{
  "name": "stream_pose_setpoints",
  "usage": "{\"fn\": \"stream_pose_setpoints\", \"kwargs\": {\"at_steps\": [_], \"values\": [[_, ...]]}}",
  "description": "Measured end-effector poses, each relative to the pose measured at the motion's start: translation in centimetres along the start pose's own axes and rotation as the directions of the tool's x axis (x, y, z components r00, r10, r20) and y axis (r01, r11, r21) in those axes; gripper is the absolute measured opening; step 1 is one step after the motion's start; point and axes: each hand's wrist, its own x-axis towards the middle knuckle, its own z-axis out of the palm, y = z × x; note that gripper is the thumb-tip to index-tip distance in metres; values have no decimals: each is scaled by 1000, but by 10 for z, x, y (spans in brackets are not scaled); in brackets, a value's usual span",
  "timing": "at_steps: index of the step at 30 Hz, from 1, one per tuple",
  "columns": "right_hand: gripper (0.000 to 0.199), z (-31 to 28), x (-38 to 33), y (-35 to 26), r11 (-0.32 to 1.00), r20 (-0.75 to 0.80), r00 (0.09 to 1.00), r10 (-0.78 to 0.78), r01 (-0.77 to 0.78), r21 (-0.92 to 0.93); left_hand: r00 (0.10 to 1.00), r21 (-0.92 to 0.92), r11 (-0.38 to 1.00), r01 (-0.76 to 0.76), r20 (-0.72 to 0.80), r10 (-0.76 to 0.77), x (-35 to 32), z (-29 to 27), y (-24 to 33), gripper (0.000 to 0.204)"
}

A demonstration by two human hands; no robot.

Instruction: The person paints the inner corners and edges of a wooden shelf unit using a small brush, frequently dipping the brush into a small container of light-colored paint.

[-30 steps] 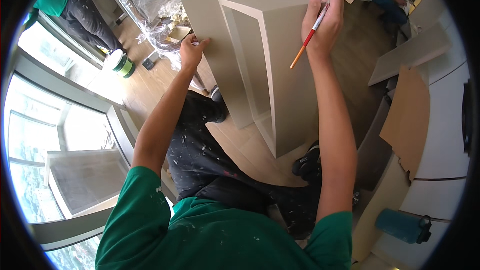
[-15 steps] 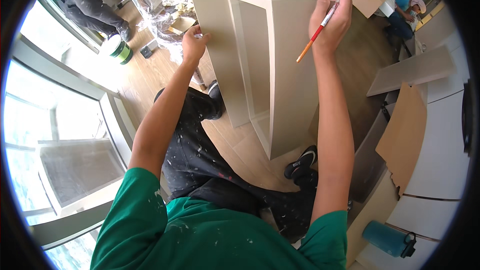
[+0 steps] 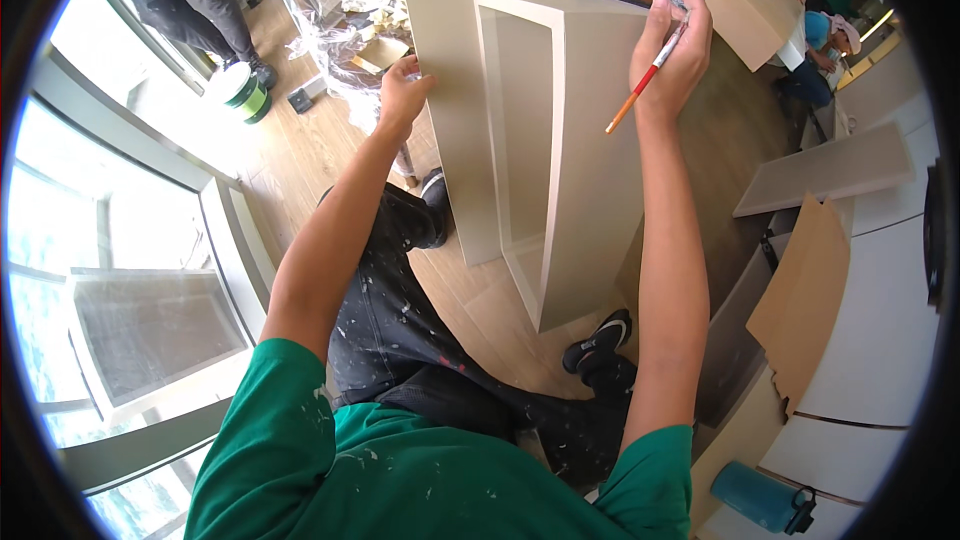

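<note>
At the far left, a green-and-white bucket [image 3: 240, 92] stands on the wooden floor [image 3: 300, 162] near a person in dark trousers [image 3: 192, 2]. To its right, the left hand [image 3: 402, 95] pinches the left edge of a beige board [image 3: 455, 105] — a narrow hold. Just right of that board, mid-scene, stands a beige box [image 3: 607, 155] with a framed recess. By the box's far right corner, the right hand [image 3: 676, 58] grips a slim stick [image 3: 643, 78] — red and orange toward its near end. A blue bottle [image 3: 755, 496] lies near right.
</note>
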Motion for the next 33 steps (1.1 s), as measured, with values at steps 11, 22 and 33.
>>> {"fn": "stream_pose_setpoints", "kwargs": {"at_steps": [11, 22, 33], "values": [[36, 13, 5, 4, 1000, 39, 999, -31, 32, -2, 994, -99, 989, 108, 11, -107, 9, 5, 3, 65], [37, 25, 5, -2, 1000, 81, 997, 5, -6, 10, 994, -14, 995, 99, -52, -100, 13, -2, -8, 71], [41, 27, 4, -14, 999, 161, 987, -9, 15, -31, 965, 198, 977, -73, -235, 119, 19, 12, 5, 73]]}}
